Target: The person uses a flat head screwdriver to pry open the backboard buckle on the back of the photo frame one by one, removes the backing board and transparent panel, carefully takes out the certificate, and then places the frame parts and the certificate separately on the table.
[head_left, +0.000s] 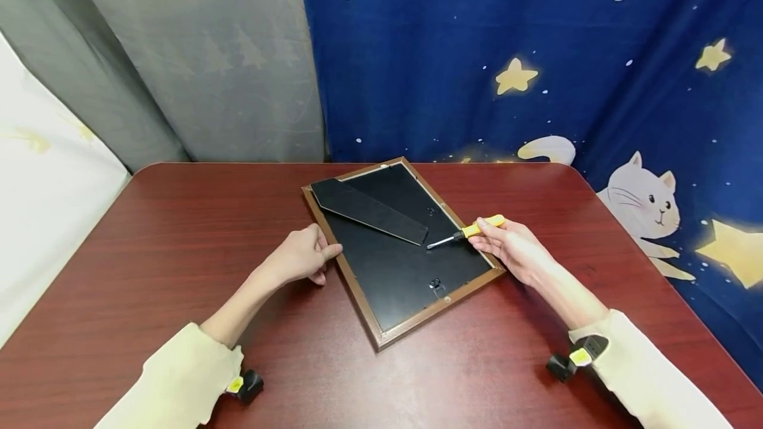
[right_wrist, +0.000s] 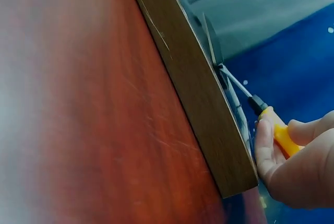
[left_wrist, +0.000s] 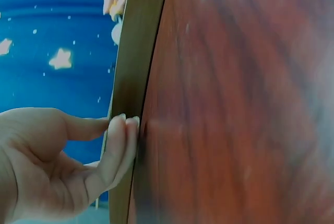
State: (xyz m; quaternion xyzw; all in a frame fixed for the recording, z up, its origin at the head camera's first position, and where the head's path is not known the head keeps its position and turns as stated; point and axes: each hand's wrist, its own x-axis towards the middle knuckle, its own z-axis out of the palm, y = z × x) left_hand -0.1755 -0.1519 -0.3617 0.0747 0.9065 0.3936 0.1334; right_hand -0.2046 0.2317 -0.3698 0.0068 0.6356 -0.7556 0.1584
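Note:
A wooden picture frame [head_left: 360, 293] lies face down and slanted on the table, its black backing board [head_left: 381, 263] upward. On the board is a black easel leg [head_left: 369, 210], its narrow end toward the screwdriver. My left hand [head_left: 303, 255] holds the frame's left side, thumb on the top edge and fingertips [left_wrist: 129, 130] against the outer side. At the opposite side, my right hand [head_left: 517, 251] grips the yellow handle of a screwdriver [head_left: 472, 230]. The metal tip is close to the leg's narrow end; I cannot tell whether it touches the board.
A small metal hanger [head_left: 436, 285] is fixed near the backing's lower edge. The frame rests on a reddish-brown table [head_left: 197, 230]. Behind the table hang a grey curtain [head_left: 226, 58] and a blue curtain [head_left: 429, 51] with stars and a cat.

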